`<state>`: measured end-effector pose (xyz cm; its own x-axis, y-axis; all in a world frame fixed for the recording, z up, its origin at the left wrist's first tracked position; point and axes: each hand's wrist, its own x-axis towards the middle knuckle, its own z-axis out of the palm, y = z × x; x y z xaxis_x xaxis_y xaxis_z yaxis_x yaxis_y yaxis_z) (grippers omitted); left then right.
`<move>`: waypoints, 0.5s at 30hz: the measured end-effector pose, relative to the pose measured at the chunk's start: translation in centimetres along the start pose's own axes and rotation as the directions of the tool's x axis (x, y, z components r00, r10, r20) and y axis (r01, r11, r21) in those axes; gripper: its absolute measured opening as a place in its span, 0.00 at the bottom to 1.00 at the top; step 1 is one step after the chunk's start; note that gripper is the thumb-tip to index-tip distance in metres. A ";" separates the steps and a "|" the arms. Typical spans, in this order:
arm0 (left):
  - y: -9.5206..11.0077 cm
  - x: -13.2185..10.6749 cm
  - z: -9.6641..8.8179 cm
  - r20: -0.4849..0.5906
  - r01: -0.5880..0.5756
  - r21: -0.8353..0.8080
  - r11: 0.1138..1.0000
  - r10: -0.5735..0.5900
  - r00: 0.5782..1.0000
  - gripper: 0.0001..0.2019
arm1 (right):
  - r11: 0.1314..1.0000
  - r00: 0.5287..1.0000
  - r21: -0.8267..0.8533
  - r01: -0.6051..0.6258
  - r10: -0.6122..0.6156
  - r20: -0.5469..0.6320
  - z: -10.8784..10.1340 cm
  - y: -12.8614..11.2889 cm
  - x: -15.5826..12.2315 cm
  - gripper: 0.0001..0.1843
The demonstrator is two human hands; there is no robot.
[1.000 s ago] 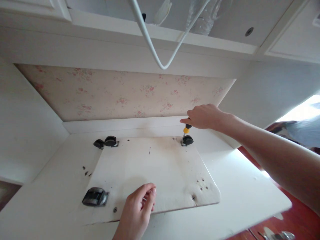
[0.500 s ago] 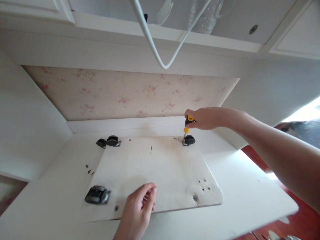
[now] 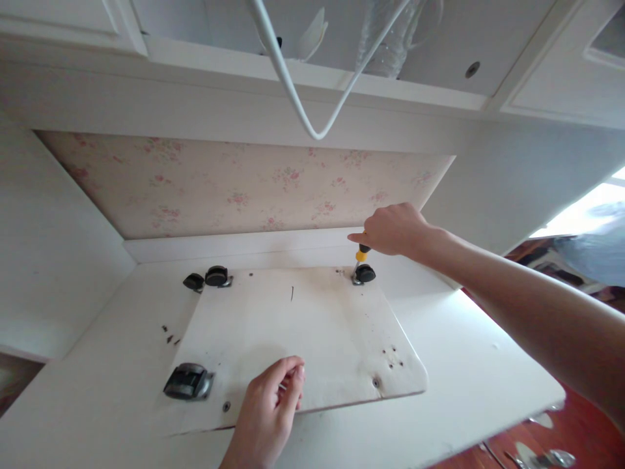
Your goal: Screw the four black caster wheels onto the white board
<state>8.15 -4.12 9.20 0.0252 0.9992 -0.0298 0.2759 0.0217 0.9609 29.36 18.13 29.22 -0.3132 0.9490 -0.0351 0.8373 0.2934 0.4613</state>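
Observation:
A white board (image 3: 303, 339) lies flat on a white desk (image 3: 469, 384), with black caster wheels at three corners. My right hand (image 3: 393, 229) is closed round a yellow-and-black screwdriver (image 3: 362, 255) whose tip stands on the plate of the far right caster (image 3: 364, 274). My left hand (image 3: 271, 407) rests on the board's near edge, fingers curled and pressing down. A bigger caster (image 3: 188, 382) sits at the near left corner, and another caster (image 3: 217, 276) at the far left.
A loose caster (image 3: 194, 281) and a few small screws (image 3: 168, 337) lie on the desk left of the board. Screw holes (image 3: 393, 357) mark the board's near right corner. A white hanger loop (image 3: 312, 98) hangs from the shelf above. Floral wallpaper backs the desk.
My right hand has turned on the screwdriver, covering most of the yellow handle again. The left hand and the board have stayed put.

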 end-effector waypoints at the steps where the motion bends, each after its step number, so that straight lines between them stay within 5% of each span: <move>1: 0.0 0.0 0.0 -0.003 -0.001 0.001 1.000 0.001 1.000 0.17 | 1.000 1.000 0.019 -0.024 0.024 0.004 0.1 0.1 0.0 0.33; 7: -0.2 -0.1 0.0 0.013 0.002 0.003 1.000 -0.002 1.000 0.19 | 0.990 0.995 0.140 0.032 -0.046 0.093 0.6 1.3 -0.5 0.33; 15: -0.2 -0.1 0.1 0.022 -0.002 0.047 0.999 0.001 1.000 0.20 | 0.996 0.997 0.070 0.058 -0.062 0.054 0.2 1.0 -1.0 0.31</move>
<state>8.15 -4.22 8.99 0.0464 0.9983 -0.0352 0.3204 0.0185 0.9471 30.65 17.47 29.53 -0.3396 0.9340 -0.1108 0.8472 0.3550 0.3953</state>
